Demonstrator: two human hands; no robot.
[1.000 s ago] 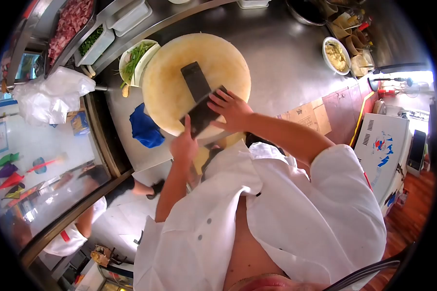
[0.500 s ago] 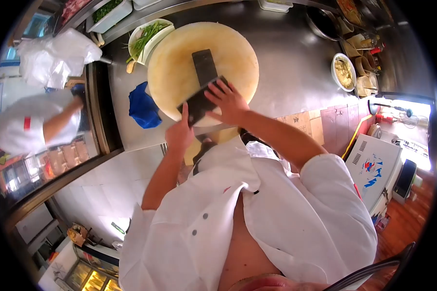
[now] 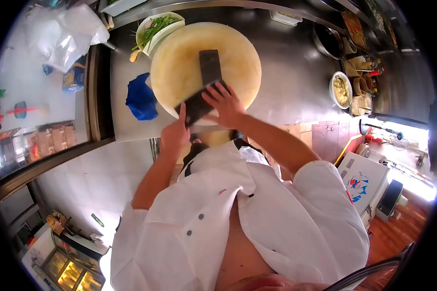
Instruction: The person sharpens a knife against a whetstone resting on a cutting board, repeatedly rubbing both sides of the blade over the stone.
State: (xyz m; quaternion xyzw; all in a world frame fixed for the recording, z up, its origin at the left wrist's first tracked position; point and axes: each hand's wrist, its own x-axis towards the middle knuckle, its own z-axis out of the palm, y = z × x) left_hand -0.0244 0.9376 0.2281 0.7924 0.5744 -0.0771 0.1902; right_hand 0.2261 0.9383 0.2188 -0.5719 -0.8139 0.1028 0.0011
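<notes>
A round, pale cutting board (image 3: 238,53) lies on the metal counter. On it rests a dark rectangular block (image 3: 209,64), its near end meeting a wide dark blade (image 3: 197,105), apparently a cleaver's. My left hand (image 3: 176,133) is closed at the blade's lower left end, with one finger extended along it; the handle is hidden. The fingers of my right hand (image 3: 224,104) are spread flat on the blade's upper right part. A blue cloth (image 3: 141,97) lies left of the board.
Behind the board's left side is a white bowl (image 3: 177,22) of green stalks. To the right stand a bowl (image 3: 341,90) of yellowish food and a dark pan (image 3: 326,41). A plastic bag (image 3: 65,34) hangs at upper left.
The blade and both my hands have shifted left and slightly nearer my body relative to the block. The view has turned, and a white-clothed person at the left is no longer visible.
</notes>
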